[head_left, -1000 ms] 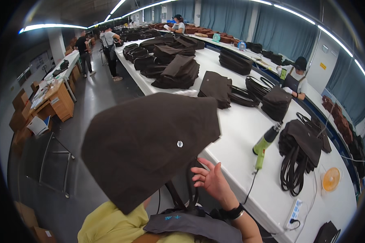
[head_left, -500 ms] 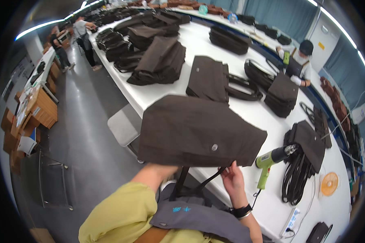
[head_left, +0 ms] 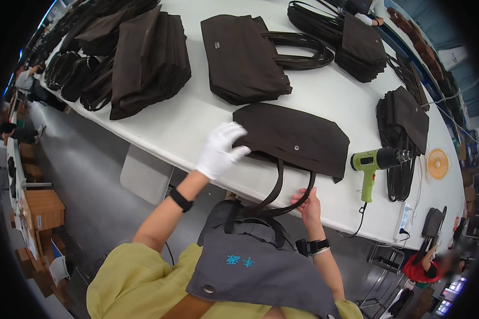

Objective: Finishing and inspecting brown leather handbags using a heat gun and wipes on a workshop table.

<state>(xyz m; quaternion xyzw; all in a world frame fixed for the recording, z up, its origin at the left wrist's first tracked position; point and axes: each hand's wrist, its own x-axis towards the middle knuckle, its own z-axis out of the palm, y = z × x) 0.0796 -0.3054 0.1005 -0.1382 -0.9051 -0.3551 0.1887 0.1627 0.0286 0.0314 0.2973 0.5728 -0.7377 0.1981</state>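
A dark brown bag (head_left: 290, 130) with a small round metal snap lies flat on the white table (head_left: 197, 138), its straps (head_left: 274, 189) hanging toward me. My left hand (head_left: 223, 151), in a white glove, is at the bag's left end with fingers spread, nothing gripped. My bare right hand (head_left: 306, 202) has its fingers curled at the lower loop of the straps, holding it near the table's front edge. A green and black heat gun (head_left: 372, 165) stands to the right of the bag, its cord running down past my right hand.
Stacks of dark bags (head_left: 149, 64) and folded bags (head_left: 239, 58) lie farther back, more (head_left: 402, 117) at right. A power strip (head_left: 404, 223) and orange fan (head_left: 437, 164) are on the right. A grey stool (head_left: 143, 175) is under the edge. Other people work around (head_left: 420, 268).
The bag has come down from mid-air onto the table. My gloved left hand has come out from beneath it to its left end. My view has tilted down toward the table.
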